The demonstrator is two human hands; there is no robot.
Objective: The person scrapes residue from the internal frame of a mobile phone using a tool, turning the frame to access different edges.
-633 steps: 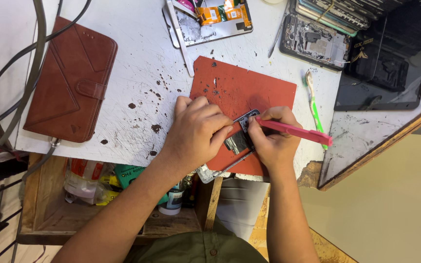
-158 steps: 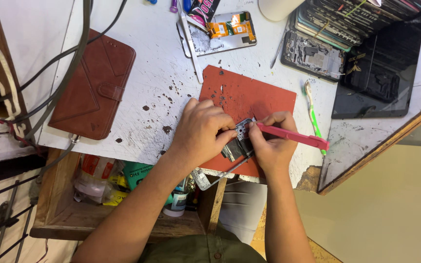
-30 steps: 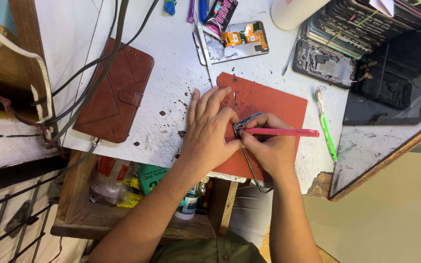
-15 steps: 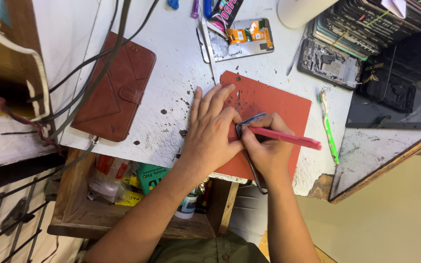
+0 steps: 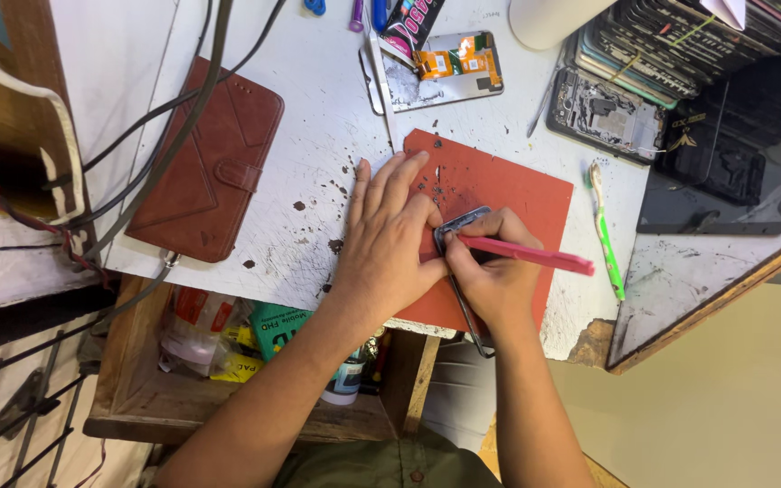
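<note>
My left hand [image 5: 389, 244] lies flat, fingers spread, on a phone frame [image 5: 459, 221] that rests on a red mat [image 5: 508, 185]. Most of the frame is hidden under both hands; its dark edge runs down past the mat's near edge. My right hand [image 5: 492, 276] grips a pink tool [image 5: 535, 256], held like a pen, its tip at the top corner of the frame and its handle pointing right.
A brown wallet case [image 5: 208, 163] lies left of the mat. An opened phone [image 5: 436, 68], a bare phone body [image 5: 603, 113], a dark tablet [image 5: 738, 163] and a green toothbrush [image 5: 606, 230] lie behind and to the right. Cables [image 5: 164, 117] cross the table's left. A shelf with bottles [image 5: 219, 334] sits below.
My left hand has flattened more over the frame and my right hand with the pink tool has shifted slightly along its top corner. The view has drifted a little.
</note>
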